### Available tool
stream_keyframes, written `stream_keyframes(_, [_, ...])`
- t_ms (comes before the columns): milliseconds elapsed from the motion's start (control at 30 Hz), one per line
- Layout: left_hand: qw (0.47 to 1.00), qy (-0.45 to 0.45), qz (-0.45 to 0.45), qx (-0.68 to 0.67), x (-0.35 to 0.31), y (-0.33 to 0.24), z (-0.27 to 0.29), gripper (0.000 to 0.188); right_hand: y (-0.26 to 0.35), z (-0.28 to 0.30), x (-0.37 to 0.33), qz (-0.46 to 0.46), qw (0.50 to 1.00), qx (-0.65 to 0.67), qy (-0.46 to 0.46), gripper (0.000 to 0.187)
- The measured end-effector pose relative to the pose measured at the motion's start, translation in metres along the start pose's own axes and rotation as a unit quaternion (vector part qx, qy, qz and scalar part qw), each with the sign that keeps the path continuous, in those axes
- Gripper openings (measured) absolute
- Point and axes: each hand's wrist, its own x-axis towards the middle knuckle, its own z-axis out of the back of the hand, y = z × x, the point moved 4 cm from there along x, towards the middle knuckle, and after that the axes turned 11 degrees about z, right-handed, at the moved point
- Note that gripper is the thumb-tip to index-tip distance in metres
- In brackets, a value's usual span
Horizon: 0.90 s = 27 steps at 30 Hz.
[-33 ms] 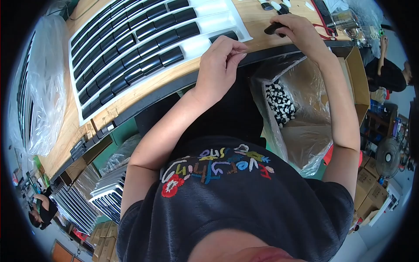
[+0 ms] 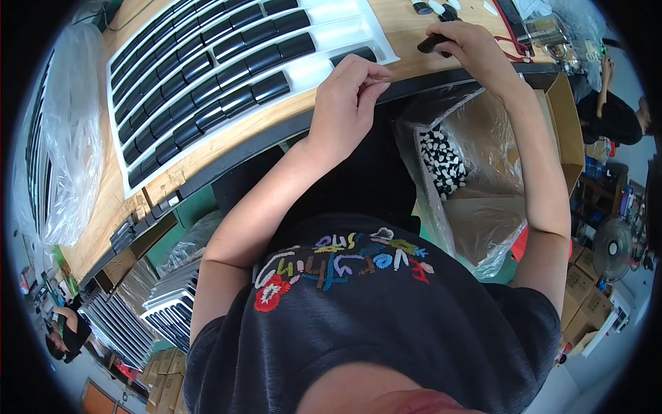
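Note:
A white tray [image 2: 303, 84] on the wooden table holds rows of glossy black cylinder-shaped pieces [image 2: 270, 88]. Beside its near right corner is my left hand [image 2: 348, 96], thumb and forefinger pinched together; whatever may be between them I cannot make out. Just behind those knuckles, one black piece [image 2: 358, 55] lies in the tray's nearest row, apart from the others. Farther right, over the tabletop, my right hand [image 2: 476, 55] grips a small black cylinder-shaped piece [image 2: 432, 43] between thumb and fingers. Several loose black and white pieces [image 2: 436, 8] lie beyond that hand.
Below the table edge [image 2: 276, 131], a plastic-lined box [image 2: 483, 207] holds many small black-and-white pieces [image 2: 443, 162]. Clear plastic film [image 2: 72, 138] covers a stack at left. Stacked trays [image 2: 124, 324] stand lower left. A metal item [image 2: 548, 34] sits at the far right. Other people work at both sides.

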Motion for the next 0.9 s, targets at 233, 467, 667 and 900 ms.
stream_keyframes(233, [1.0, -0.01, -0.001, -0.017, -0.003, -0.001, 0.006, 0.008, 0.0, -0.007, 0.008, -0.005, 0.999, 0.007, -0.032, 0.029])
stream_keyframes(467, [0.925, -0.033, -0.127, 0.356, 0.005, -0.017, 0.109, 0.022, 0.02, -0.013, -0.001, -0.103, 0.974, 0.106, -0.171, 0.025])
stream_keyframes(667, [0.849, 0.081, -0.116, 0.509, -0.005, 0.005, 0.122, 0.031, 0.099, -0.053, 0.04, -0.155, 0.913, 0.295, -0.237, 0.025])
stream_keyframes(900, [0.94, -0.021, -0.092, 0.328, -0.003, 0.003, 0.131, 0.024, 0.136, -0.088, 0.063, -0.074, 0.948, 0.118, -0.286, 0.025])
